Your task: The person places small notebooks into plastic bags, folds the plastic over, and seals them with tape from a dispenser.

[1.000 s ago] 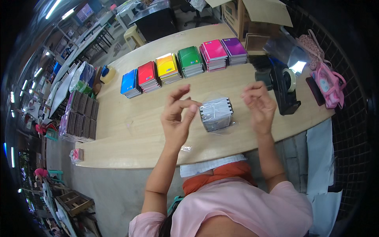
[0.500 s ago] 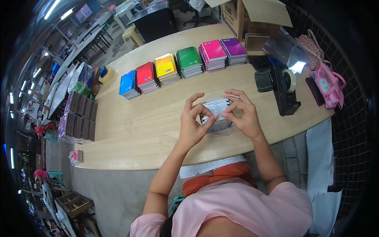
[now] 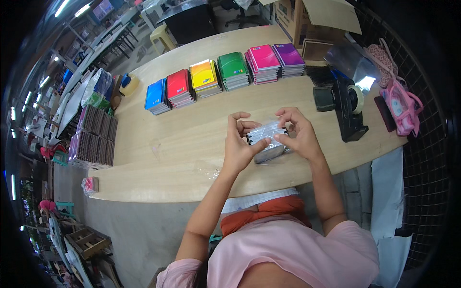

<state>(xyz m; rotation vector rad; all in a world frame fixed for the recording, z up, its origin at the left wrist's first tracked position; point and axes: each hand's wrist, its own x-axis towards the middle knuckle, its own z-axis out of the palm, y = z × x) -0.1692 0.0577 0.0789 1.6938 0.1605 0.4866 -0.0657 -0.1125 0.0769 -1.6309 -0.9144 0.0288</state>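
Observation:
A small pack of spiral notebooks (image 3: pixel 265 131) in clear plastic lies on the table in front of me, its pale page edges and black binding ends showing. My left hand (image 3: pixel 240 144) grips its left side, thumb laid over the plastic and fingers curled behind. At the right side, my right hand (image 3: pixel 301 137) closes on the plastic with thumb and fingers. Beyond them, notebooks stand sorted by colour in a curved row of stacks: blue (image 3: pixel 156 93), red (image 3: pixel 177 85), yellow (image 3: pixel 203 73), green (image 3: pixel 233 65), pink (image 3: pixel 264 57) and purple (image 3: pixel 289 54).
To the right stand a black tape dispenser (image 3: pixel 345 113) and a pink pouch (image 3: pixel 404 109). An open cardboard box (image 3: pixel 331 18) is at the far right. Wrapped notebook stacks (image 3: pixel 93 137), a small wrapped pack (image 3: pixel 90 185) and a tape roll (image 3: pixel 128 86) sit along the left side.
Half a second ago both hands pinched the plastic above the pack, fingertips close together. Now the thumbs rest lower on the wrapped pack and the hands are a little farther apart.

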